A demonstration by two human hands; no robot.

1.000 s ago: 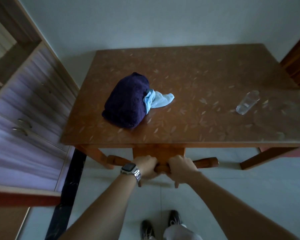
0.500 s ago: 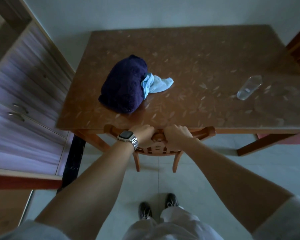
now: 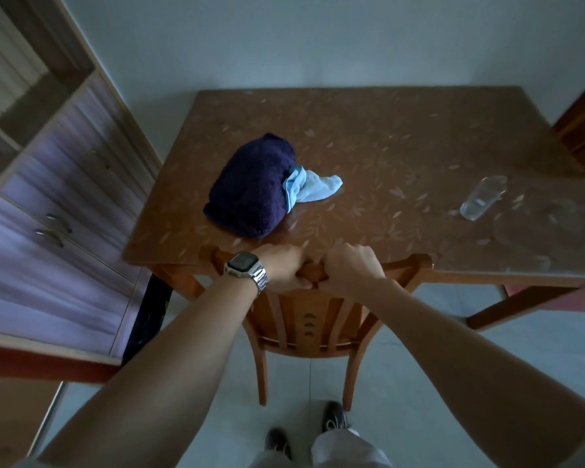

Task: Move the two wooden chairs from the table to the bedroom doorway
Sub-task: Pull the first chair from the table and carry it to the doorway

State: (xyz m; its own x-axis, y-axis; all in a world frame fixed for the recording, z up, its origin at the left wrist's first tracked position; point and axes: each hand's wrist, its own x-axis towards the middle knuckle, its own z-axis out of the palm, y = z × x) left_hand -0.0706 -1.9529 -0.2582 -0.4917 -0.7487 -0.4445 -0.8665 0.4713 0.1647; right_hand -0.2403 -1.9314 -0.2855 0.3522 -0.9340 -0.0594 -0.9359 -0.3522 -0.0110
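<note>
Both the left hand (image 3: 284, 268) and right hand (image 3: 350, 266) curl tight around the curved wooden chair (image 3: 313, 319) top. A fuzzy dark towel (image 3: 250, 187) lies beyond the chair.

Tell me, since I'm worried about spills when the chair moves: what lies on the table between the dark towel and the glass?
Only a light blue cloth beside the dark towel; otherwise bare table up to the glass, per head view.

Both hands, left hand (image 3: 282, 266) and right hand (image 3: 350, 266), grip the top rail of an orange-brown slatted wooden chair (image 3: 306, 319) at the near edge of the leaf-patterned brown table (image 3: 385, 146), side by side.
</note>
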